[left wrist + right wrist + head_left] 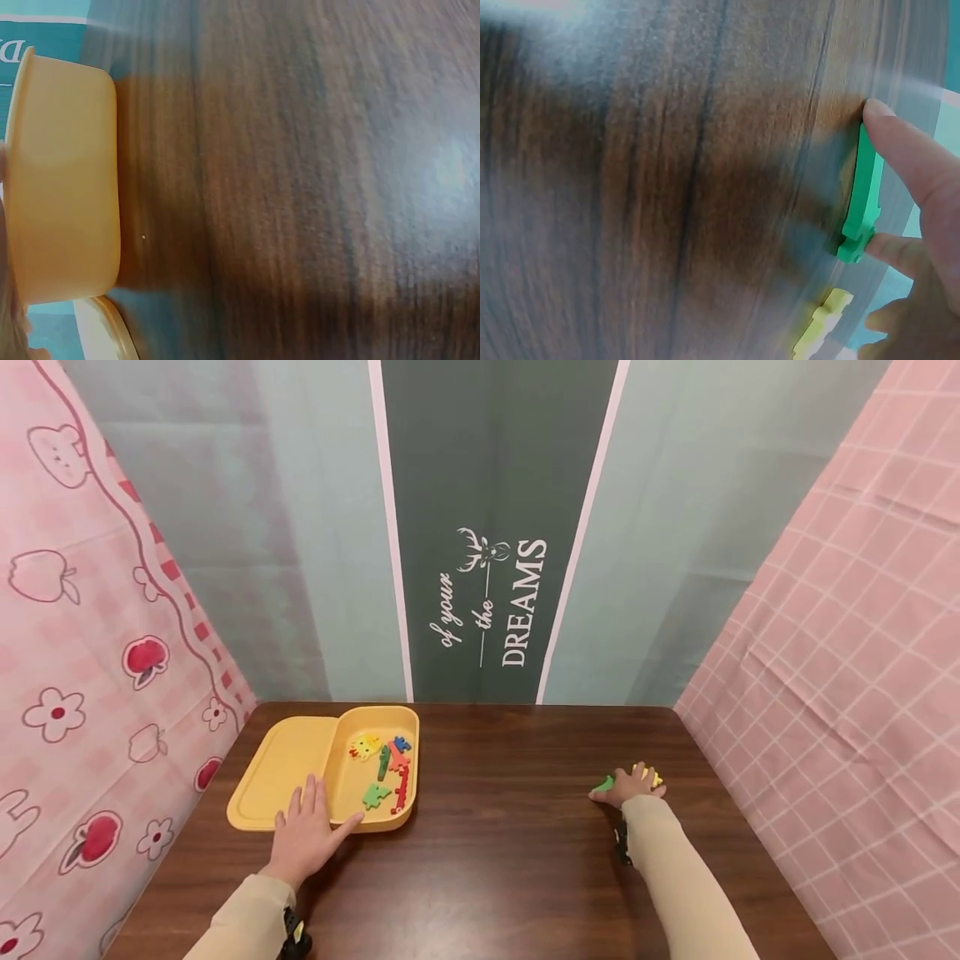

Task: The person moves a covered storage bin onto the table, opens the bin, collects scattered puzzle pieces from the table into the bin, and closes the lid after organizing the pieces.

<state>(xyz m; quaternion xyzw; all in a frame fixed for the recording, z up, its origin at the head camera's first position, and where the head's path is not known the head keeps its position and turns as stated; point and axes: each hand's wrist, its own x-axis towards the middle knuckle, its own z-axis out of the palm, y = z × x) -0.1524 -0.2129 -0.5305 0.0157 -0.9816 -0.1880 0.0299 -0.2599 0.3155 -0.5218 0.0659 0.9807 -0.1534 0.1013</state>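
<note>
At the right of the table, my right hand [630, 787] pinches a flat green puzzle piece [866, 180] between thumb and finger, the thumb at one end and a fingertip at the other. A yellow puzzle piece [823, 324] lies beside it, partly under the hand in the head view. My left hand [303, 839], fingers spread and straight, rests at the near left corner of a yellow plastic box [413, 777]. Inside the box lie a yellow animal-face piece [365, 747], a light green piece [377, 795], a red piece [401, 790] and several others.
The yellow lid [277, 768] lies flat against the left side of the box. The dark wooden table [495, 860] runs back to a grey-green curtain [487, 460]. Pink cloths hang along the left and right sides.
</note>
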